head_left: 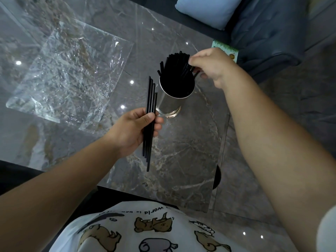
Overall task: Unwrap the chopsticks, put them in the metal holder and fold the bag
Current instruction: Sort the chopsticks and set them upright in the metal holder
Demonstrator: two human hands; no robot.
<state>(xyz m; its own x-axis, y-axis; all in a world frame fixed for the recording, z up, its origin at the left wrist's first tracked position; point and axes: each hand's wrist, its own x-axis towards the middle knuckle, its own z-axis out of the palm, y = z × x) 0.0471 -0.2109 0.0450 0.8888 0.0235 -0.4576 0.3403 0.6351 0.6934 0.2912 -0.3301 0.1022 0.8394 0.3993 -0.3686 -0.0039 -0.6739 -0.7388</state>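
Observation:
A shiny metal holder [171, 104] stands upright on the grey marble table [181, 151], with several black chopsticks [175, 68] standing in it. My right hand [211, 65] pinches the tops of some of those chopsticks at the holder's far right side. My left hand [135, 129] grips a small bundle of black chopsticks [150, 99] just left of the holder, held nearly upright. The clear plastic bag [71, 73] lies spread flat and crinkled on the table's left part.
A green-and-white card [225, 50] lies at the table's far right edge. Beyond it stands a dark blue sofa [272, 37] with a light blue cushion [209, 10]. The table's right edge runs close to the holder.

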